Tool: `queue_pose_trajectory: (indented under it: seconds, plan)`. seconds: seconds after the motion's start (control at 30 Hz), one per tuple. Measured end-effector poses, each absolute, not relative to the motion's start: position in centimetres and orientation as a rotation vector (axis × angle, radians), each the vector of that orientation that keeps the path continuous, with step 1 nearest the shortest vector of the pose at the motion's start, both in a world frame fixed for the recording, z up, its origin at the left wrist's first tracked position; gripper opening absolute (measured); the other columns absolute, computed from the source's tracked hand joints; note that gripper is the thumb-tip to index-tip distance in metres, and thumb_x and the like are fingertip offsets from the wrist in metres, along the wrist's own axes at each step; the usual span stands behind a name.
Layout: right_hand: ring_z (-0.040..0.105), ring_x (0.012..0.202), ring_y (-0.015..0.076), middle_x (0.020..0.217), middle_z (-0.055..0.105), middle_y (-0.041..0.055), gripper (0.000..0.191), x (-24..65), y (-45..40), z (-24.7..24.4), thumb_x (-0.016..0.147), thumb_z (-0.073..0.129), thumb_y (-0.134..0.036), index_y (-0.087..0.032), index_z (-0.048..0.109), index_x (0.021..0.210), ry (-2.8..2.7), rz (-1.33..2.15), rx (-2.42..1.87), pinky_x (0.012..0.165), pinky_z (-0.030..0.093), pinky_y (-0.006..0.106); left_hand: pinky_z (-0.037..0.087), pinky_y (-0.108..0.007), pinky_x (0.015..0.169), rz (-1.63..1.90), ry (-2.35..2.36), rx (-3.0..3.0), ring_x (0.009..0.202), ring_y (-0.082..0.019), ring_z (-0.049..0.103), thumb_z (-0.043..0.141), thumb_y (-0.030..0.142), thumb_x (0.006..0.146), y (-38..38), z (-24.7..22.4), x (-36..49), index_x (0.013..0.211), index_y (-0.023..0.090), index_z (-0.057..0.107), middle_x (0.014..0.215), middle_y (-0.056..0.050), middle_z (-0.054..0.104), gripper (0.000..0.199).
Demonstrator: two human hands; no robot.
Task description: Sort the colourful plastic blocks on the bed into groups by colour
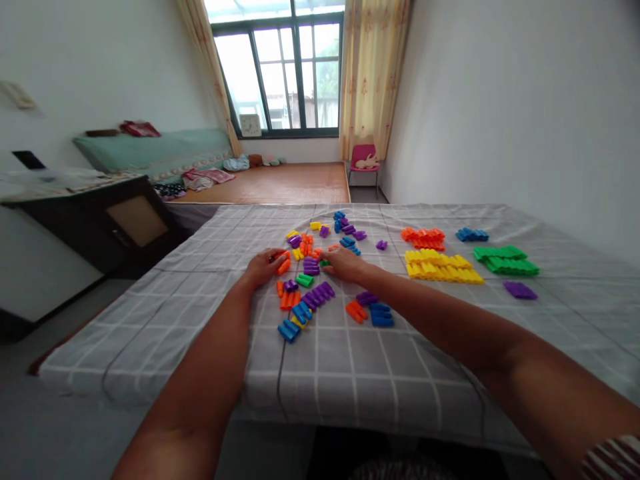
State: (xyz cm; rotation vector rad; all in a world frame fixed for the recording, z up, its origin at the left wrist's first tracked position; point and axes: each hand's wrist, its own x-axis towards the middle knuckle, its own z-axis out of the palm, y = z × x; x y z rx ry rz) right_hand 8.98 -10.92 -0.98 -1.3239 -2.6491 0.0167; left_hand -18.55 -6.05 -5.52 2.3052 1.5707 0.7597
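A loose pile of small plastic pieces shaped like short joined tubes lies on the checked cloth, in orange, purple, blue, yellow and green. My left hand point(264, 267) is at the pile's left side, its fingers bent around an orange piece point(284, 267). From the right, my right hand point(343, 263) reaches in with thumb and fingers closed about a green piece point(324, 264), mostly hidden. Between the hands sits a purple piece point(311, 266), with another green piece point(305, 281) just nearer. Blue pieces point(289, 330) and a purple row point(319, 295) lie closer to me.
Sorted by colour at the right are orange point(423, 238), yellow point(443, 267), green point(506, 260) and blue point(472, 235) groups, plus a purple piece point(520, 290). A dark cabinet point(135, 220) stands left; a pink chair point(364, 158) is beyond the table.
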Motion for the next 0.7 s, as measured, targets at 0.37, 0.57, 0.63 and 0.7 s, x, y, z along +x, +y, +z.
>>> queue_pose_trajectory:
  seconds: [0.37,0.57,0.63,0.7]
  plan:
    - [0.061,0.091,0.0198,0.097,0.070,0.0103,0.018,16.2,-14.2,0.8,0.089,0.058,-0.021,-0.015,0.070,0.101,-2.490,0.015,-1.157,0.083,0.044,0.031,0.048,-0.031,0.090,0.703,1.602,2.263,0.106,-0.024,0.062,0.045,0.064,0.082,-6.3,-4.7,-18.3,0.119,0.018,0.067,0.120,-0.009,0.067,0.064]
    - [0.060,0.095,0.0217,0.107,0.068,0.0140,0.017,19.7,-17.8,-0.3,0.089,0.057,-0.020,-0.013,0.069,0.100,-2.780,-0.142,-1.117,0.090,0.044,0.035,0.050,-0.030,0.087,0.630,1.662,2.223,0.105,-0.026,0.064,0.045,0.070,0.076,-5.7,-4.4,-18.7,0.120,0.021,0.066,0.119,-0.007,0.069,0.070]
    - [0.060,0.102,0.0227,0.114,0.066,0.0153,0.023,20.2,-18.0,-0.9,0.090,0.057,-0.023,-0.011,0.066,0.108,-2.828,-0.097,-1.077,0.091,0.044,0.034,0.050,-0.030,0.086,0.621,1.684,2.206,0.104,-0.026,0.065,0.046,0.071,0.075,-5.7,-4.2,-18.7,0.119,0.021,0.067,0.118,-0.006,0.070,0.069]
    - [0.059,0.108,0.0248,0.123,0.063,0.0164,0.030,20.5,-18.1,-1.2,0.092,0.055,-0.026,-0.010,0.064,0.115,-2.837,-0.052,-1.058,0.091,0.045,0.034,0.051,-0.030,0.086,0.633,1.697,2.192,0.104,-0.026,0.065,0.047,0.071,0.074,-5.8,-3.9,-18.5,0.117,0.022,0.069,0.118,-0.006,0.070,0.068]
